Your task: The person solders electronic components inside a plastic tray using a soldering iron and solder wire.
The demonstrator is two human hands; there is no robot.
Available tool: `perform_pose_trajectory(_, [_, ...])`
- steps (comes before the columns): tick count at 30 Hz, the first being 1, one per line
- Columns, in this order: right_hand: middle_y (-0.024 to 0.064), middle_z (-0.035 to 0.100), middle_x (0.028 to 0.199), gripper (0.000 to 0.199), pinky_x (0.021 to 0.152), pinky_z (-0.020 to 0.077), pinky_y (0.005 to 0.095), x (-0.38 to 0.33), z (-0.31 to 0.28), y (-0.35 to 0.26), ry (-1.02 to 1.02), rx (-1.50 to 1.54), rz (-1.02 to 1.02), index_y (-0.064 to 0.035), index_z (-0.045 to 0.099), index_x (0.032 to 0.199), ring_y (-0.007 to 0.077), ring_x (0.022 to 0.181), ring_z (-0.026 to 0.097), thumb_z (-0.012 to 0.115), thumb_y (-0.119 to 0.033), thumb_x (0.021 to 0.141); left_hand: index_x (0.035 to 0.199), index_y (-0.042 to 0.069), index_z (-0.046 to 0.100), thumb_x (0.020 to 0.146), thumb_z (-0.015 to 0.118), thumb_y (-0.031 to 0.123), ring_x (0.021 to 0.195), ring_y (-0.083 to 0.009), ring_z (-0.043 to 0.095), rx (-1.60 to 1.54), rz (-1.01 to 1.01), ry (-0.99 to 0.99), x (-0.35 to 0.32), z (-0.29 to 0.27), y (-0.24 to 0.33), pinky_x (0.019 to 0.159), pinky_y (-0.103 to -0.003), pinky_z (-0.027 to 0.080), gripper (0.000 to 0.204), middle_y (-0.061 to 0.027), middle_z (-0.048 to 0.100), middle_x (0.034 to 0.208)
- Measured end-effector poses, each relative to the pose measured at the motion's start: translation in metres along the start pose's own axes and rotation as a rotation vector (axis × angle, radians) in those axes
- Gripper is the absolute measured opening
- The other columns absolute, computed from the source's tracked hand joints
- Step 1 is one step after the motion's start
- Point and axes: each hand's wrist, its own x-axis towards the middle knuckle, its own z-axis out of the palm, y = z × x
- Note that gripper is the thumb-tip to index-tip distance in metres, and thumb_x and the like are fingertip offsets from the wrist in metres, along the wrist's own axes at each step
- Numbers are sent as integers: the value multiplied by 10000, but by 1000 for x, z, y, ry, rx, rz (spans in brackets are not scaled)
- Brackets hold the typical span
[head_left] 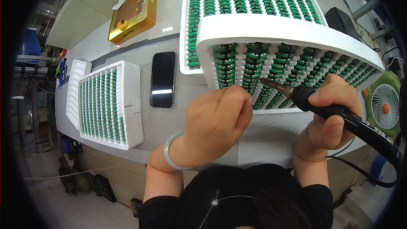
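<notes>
In my right hand (333,116) is a black soldering iron (303,97), its metal tip pointing left at rows of small green ring-shaped coils (252,65). These coils sit in a white foam tray (280,27) that is tilted up toward me. My left hand (216,123) is closed, thumb and fingers pinched together, by the tray's lower left edge. What it holds, if anything, is hidden. A pale bangle (167,150) circles the left wrist. Behind the tilted tray lies another white foam tray (185,44), also filled with rows of green coils.
Left of me, a filled foam tray (133,85) lies beside a black phone (163,80). A yellow box with a knob (135,12) stands at the back left. At right are a green fan (383,106), a black box (341,23) and the iron's looping cable (364,174).
</notes>
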Motion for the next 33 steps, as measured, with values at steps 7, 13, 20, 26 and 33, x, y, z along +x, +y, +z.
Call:
perform_pose_trajectory(7, [39, 569, 584, 475, 417, 301, 249, 0, 2, 1, 16, 13, -3, -52, 578, 722, 124, 450, 416, 512, -519, 778, 735, 59, 462, 711, 590, 33, 492, -233, 496, -35, -9, 18, -2, 5, -2, 447, -323, 381, 133, -60, 494, 578])
perform_pose_trajectory(13, [42, 575, 595, 483, 419, 298, 250, 0, -1, 2, -22, 25, -21, -50, 581, 733, 122, 458, 414, 510, -526, 774, 738, 60, 463, 722, 585, 39, 493, -235, 497, -43, -5, 21, -2, 6, -3, 448, -327, 382, 125, -62, 490, 575])
perform_pose_trajectory(20, [41, 577, 599, 486, 418, 295, 249, -1, 0, 1, 2, 8, 14, -52, 579, 727, 120, 451, 406, 504, -530, 776, 734, 46, 536, 695, 643, 9, 484, -166, 537, -13, 0, -8, -1, 3, -4, 441, -234, 429, 120, -50, 557, 621])
perform_pose_trajectory(26, [44, 574, 598, 508, 418, 287, 248, -1, 0, 2, 18, -4, 20, -50, 573, 716, 119, 445, 398, 501, -550, 769, 718, 46, 541, 678, 644, 0, 487, -160, 535, -30, -42, -8, 1, -7, -1, 443, -226, 406, 119, -48, 547, 605])
perform_pose_trajectory(33, [12, 445, 505, 534, 420, 226, 237, -3, -7, -2, 207, 38, -99, -47, 550, 647, 98, 436, 346, 487, -562, 770, 732, 49, 483, 667, 602, 3, 500, -235, 494, -112, -98, 1, 0, -26, 1, 458, -323, 382, 143, -70, 488, 587])
